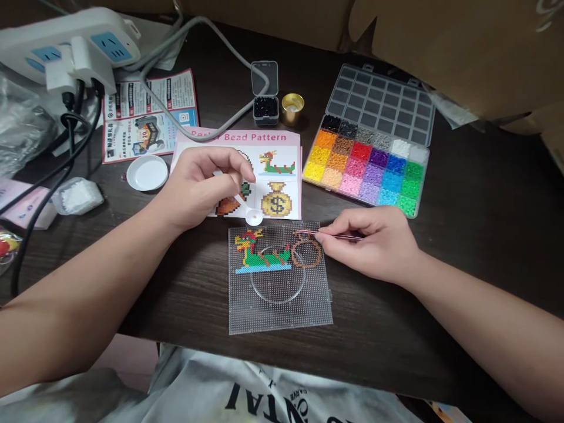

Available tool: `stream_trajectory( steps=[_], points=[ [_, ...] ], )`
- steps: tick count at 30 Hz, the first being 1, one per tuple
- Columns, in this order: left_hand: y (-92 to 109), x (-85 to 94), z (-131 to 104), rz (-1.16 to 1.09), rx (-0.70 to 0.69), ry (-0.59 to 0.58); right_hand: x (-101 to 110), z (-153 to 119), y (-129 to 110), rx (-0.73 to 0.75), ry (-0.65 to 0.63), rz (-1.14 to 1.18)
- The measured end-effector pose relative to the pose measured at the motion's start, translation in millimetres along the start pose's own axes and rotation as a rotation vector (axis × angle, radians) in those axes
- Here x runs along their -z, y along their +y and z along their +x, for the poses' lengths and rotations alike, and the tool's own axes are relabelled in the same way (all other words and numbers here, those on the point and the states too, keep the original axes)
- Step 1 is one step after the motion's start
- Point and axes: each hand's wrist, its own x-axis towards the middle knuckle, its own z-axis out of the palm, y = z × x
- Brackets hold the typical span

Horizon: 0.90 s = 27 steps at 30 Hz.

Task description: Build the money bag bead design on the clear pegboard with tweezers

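Note:
My left hand (202, 187) is closed on the handle of a small white spoon (254, 217), its bowl over the far edge of a clear pegboard (282, 311). A few tiny beads seem to lie in the bowl. Pinched in my right hand (370, 241) are tweezers (337, 235), their tips at the board's upper right. On the board sits a green dragon boat of beads (267, 257), with a light blue strip below it. Beside it is a brown bead outline (307, 252), round with a narrow top. Under my left hand lies a printed bead pattern sheet (277, 164), partly covered.
An open bead box (365, 161) with many colours stands at the right. Behind the sheet are a small black-bead case (266, 108) and a gold cup (292, 108). A white dish (147, 173), a leaflet (150, 117) and a power strip (83, 41) with cables occupy the left.

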Motion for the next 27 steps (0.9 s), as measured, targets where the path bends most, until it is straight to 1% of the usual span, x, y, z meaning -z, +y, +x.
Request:
stream_trajectory(
  steps=[7, 18, 27],
  points=[
    [0.2, 1.2, 0.5, -0.019, 0.006, -0.013, 0.4, -0.2, 1.0, 0.006, -0.008, 0.015],
    [2.5, -2.1, 0.4, -0.022, 0.002, 0.009, 1.3, -2.6, 1.4, -0.011, 0.013, 0.014],
    [-0.1, 0.4, 0.4, 0.015, 0.005, 0.007, 0.6, -1.9, 2.7, -0.009, 0.014, 0.016]
  ],
)
